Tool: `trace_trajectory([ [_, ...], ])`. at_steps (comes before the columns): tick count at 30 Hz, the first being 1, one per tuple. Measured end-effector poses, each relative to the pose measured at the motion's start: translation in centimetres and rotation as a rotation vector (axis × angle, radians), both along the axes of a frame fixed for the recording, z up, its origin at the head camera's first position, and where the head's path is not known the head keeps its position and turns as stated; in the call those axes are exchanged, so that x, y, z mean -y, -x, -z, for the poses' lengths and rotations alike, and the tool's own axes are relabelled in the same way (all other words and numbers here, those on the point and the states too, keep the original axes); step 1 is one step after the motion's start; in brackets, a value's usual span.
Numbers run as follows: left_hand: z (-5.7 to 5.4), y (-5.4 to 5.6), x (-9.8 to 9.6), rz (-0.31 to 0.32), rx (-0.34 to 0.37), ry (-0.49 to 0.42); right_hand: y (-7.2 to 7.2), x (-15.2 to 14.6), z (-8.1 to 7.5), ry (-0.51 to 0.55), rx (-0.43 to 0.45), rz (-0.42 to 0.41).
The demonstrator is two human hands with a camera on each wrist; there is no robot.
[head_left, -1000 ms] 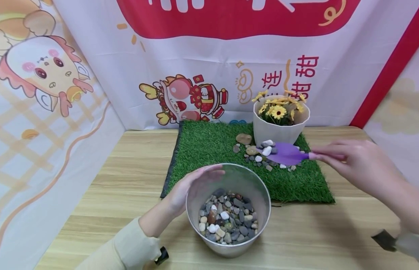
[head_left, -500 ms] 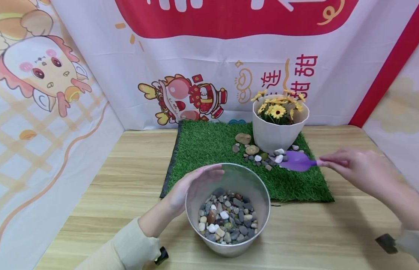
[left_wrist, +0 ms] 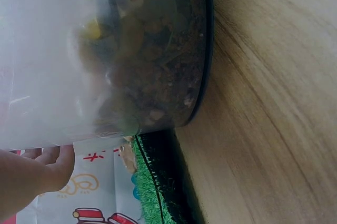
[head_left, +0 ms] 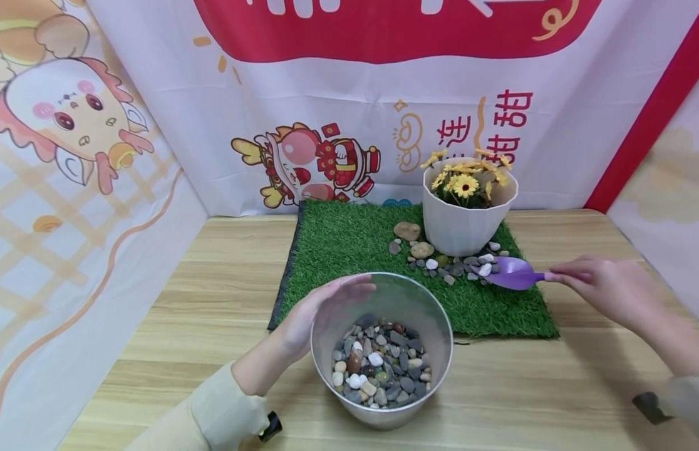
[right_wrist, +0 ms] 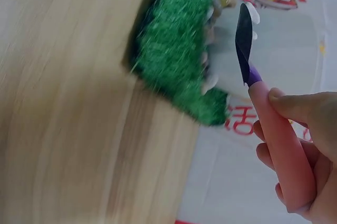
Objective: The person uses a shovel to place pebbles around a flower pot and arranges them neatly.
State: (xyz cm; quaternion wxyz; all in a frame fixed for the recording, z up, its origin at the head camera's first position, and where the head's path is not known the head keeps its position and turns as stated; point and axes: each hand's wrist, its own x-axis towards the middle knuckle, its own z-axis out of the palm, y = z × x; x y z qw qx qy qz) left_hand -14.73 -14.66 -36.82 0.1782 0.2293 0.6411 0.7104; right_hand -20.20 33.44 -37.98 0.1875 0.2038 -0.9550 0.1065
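Observation:
My right hand [head_left: 614, 288] grips the pink handle [right_wrist: 281, 150] of a small garden trowel [head_left: 513, 274] with a purple blade. White and grey pebbles [head_left: 485, 269] lie on the blade tip, held low over the right part of a grass mat [head_left: 349, 241]. Just behind the blade stands a white flowerpot [head_left: 465, 228] with yellow flowers. My left hand [head_left: 307, 316] rests against the left outer side of a see-through bucket [head_left: 377, 418], its fingers extended along the wall. Inside the bucket lies a bed of mixed pebbles [head_left: 383, 363].
Loose pebbles [head_left: 456, 269] and two larger tan stones [head_left: 421, 250] lie around the pot's front and left. Bucket and mat sit on a wooden table [head_left: 214, 282]. Printed cloth [head_left: 214, 125] hangs behind and at the sides.
My right hand has carried the loaded trowel to the right and lower, from the pot's front left to its front right. My left hand and the bucket have stayed in place.

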Motion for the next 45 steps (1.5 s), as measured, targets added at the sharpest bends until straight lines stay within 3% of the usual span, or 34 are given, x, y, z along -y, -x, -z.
trace_trajectory([
  [9,0.0,0.1,-0.1,-0.003,-0.014,0.011,0.4,-2.9,0.6,0.0,0.081,0.079],
  [23,0.0,0.0,0.1,-0.007,-0.012,0.017,0.4,-4.1,0.9,-0.096,-0.014,0.132],
  [30,0.0,0.0,0.0,-0.003,-0.01,0.017,0.4,-3.7,1.4,-0.083,-0.132,0.118],
  [36,0.0,0.0,0.1,-0.002,-0.015,0.018,0.4,-3.8,1.3,-0.074,-0.147,0.124],
  [39,0.0,0.1,0.1,0.001,-0.017,0.014,0.4,-4.1,1.4,-0.07,-0.127,0.132],
  [45,0.1,0.1,0.1,0.004,-0.016,0.01,0.6,-4.7,1.3,-0.077,0.041,0.197],
])
